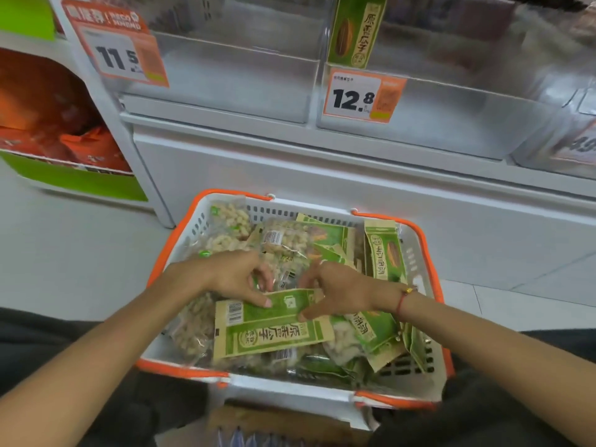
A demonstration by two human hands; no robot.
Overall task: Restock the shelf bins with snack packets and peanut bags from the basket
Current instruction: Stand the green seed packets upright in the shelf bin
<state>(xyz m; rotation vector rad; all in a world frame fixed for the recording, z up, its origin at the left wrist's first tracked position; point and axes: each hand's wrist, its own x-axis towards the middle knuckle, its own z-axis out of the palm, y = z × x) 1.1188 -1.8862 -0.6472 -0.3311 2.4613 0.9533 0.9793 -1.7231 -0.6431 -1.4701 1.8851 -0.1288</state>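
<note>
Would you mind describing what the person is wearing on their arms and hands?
Both forearms are bare, with no sleeves or gloves showing. The right hand has a thin red cord bracelet with a small gold bead at the wrist. The left hand wears nothing visible.

1. Both bare forearms are extended forward and converge toward the middle.
2. The left hand (237, 279) is held palm down, fingers curled, thumb stretched forward.
3. The right hand (338, 290) is curled likewise; a red cord is worn at its wrist.

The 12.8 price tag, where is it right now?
In the head view, the orange-and-white 12.8 price tag hangs on the clear shelf bin right of centre, directly below an upright green snack packet.
</note>
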